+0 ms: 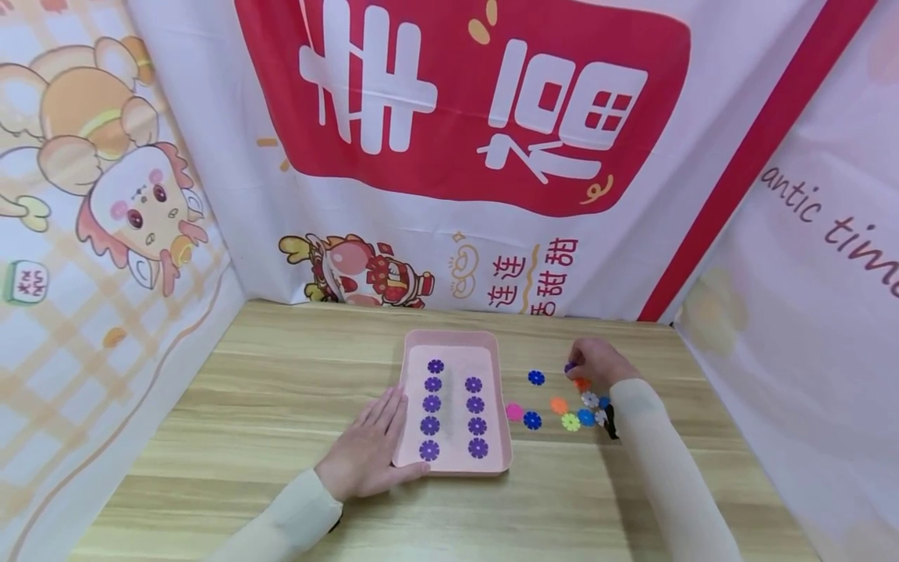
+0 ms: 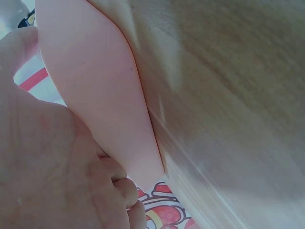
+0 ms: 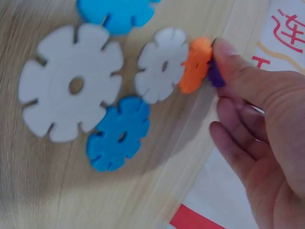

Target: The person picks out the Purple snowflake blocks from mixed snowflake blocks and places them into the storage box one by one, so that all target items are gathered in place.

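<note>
A pink tray [image 1: 453, 337] lies on the table with purple notched plastic discs [image 1: 431, 403] set in two columns inside it. My left hand [image 1: 372, 445] rests against the tray's left side and near corner, fingers straight, thumb along the near rim. In the left wrist view, the hand [image 2: 52, 157] touches the tray's outer wall [image 2: 95, 71]. To the right of the tray, my right hand [image 1: 601, 362] pinches a purple disc [image 3: 216, 74] between thumb and fingers. It is just beyond an orange disc [image 3: 196, 64], and the hand partly hides it.
Right of the tray lie loose discs: blue [image 1: 536, 378], pink [image 1: 514, 411], yellow-green [image 1: 570, 422], white [image 3: 71, 83] and light blue [image 3: 119, 133] among them. Printed cloth [image 1: 456, 187] hangs behind the wooden table [image 1: 281, 375] and at both sides.
</note>
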`<move>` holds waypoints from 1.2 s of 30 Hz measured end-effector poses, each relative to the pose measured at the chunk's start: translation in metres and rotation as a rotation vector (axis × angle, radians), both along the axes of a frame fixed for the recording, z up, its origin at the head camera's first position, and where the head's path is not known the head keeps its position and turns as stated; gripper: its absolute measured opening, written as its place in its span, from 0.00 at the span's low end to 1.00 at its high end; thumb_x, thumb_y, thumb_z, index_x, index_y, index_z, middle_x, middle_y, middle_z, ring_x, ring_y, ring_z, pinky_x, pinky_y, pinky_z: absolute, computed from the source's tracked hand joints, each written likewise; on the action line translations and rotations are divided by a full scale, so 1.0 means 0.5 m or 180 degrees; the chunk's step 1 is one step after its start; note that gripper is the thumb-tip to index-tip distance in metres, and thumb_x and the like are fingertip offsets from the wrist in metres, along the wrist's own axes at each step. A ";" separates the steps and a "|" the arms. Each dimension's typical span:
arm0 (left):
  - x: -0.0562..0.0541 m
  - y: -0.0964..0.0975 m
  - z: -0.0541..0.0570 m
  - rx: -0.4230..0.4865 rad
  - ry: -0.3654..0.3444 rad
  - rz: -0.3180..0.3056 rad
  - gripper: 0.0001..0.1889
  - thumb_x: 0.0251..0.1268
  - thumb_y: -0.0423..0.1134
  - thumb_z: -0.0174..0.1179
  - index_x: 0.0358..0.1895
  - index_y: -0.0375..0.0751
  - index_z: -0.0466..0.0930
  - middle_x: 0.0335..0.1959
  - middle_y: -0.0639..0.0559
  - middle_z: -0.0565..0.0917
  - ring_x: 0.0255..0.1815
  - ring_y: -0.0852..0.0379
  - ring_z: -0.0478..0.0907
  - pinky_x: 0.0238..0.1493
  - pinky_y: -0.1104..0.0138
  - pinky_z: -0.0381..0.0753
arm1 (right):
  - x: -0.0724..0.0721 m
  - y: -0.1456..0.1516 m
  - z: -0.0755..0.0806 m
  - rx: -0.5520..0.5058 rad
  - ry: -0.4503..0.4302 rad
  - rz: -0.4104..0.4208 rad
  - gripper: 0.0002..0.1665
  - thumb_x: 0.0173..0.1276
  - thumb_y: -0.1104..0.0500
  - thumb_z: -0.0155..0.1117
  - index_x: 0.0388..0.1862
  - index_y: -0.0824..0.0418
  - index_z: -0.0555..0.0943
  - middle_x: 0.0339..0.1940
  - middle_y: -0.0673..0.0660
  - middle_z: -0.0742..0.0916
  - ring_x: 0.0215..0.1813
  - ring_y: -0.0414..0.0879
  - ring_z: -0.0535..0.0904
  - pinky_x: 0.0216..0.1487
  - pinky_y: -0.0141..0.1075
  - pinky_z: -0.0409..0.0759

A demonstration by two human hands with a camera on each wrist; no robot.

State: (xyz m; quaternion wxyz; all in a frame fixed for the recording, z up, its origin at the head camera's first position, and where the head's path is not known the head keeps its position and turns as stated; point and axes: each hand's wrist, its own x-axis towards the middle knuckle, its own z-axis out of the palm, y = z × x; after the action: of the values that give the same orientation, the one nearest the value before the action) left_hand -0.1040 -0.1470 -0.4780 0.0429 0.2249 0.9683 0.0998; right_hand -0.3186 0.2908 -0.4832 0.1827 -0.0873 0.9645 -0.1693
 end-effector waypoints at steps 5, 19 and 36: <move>-0.002 0.001 -0.001 -0.0016 0.0010 -0.0013 0.58 0.71 0.74 0.53 0.82 0.24 0.53 0.86 0.29 0.49 0.87 0.33 0.51 0.86 0.43 0.56 | 0.000 0.008 0.009 -0.0141 0.0183 0.0164 0.03 0.72 0.60 0.73 0.41 0.55 0.86 0.38 0.51 0.90 0.39 0.46 0.84 0.50 0.43 0.89; -0.005 0.001 -0.003 -0.0040 -0.0004 0.0000 0.58 0.71 0.75 0.52 0.82 0.24 0.52 0.86 0.29 0.49 0.87 0.33 0.51 0.87 0.43 0.56 | 0.000 -0.056 0.089 0.0013 0.0599 0.0940 0.03 0.76 0.63 0.69 0.41 0.58 0.88 0.38 0.54 0.90 0.38 0.45 0.81 0.47 0.42 0.88; -0.006 -0.002 -0.007 -0.0083 -0.0009 -0.0007 0.59 0.71 0.76 0.51 0.82 0.25 0.52 0.87 0.29 0.48 0.88 0.33 0.50 0.87 0.43 0.55 | 0.013 -0.235 0.148 -0.0029 0.0821 0.1645 0.10 0.79 0.60 0.64 0.36 0.55 0.87 0.31 0.47 0.88 0.32 0.39 0.79 0.39 0.34 0.82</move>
State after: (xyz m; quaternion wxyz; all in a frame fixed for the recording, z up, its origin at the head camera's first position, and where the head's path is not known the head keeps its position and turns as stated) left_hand -0.1070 -0.1478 -0.4813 0.0474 0.2252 0.9692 0.0874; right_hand -0.3121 0.1733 -0.4094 0.0952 -0.3518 0.9248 -0.1090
